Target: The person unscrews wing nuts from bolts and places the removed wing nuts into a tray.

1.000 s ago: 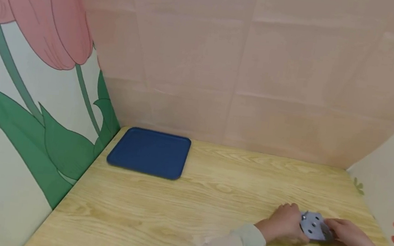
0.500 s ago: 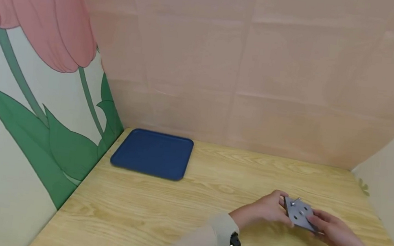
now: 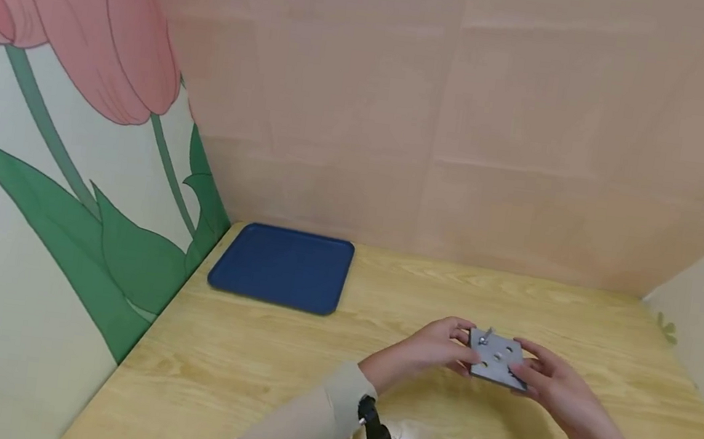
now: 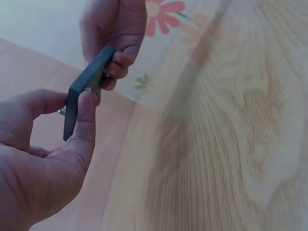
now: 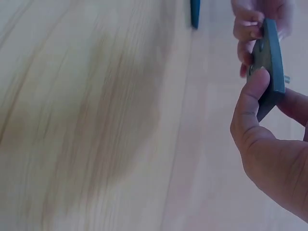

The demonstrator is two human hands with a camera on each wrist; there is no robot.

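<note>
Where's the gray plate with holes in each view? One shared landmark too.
Head: gray plate, lower right, held by left hand and right hand.
Left wrist: gray plate, upper left.
Right wrist: gray plate, upper right.
Shared landmark: wood-grain tabletop, low in head, right in left wrist, left in right wrist.

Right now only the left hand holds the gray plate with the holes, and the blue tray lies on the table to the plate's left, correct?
Not quite: the right hand grips the gray plate too, opposite the left hand, as the head view shows. The blue tray does lie on the table to the plate's left.
</note>
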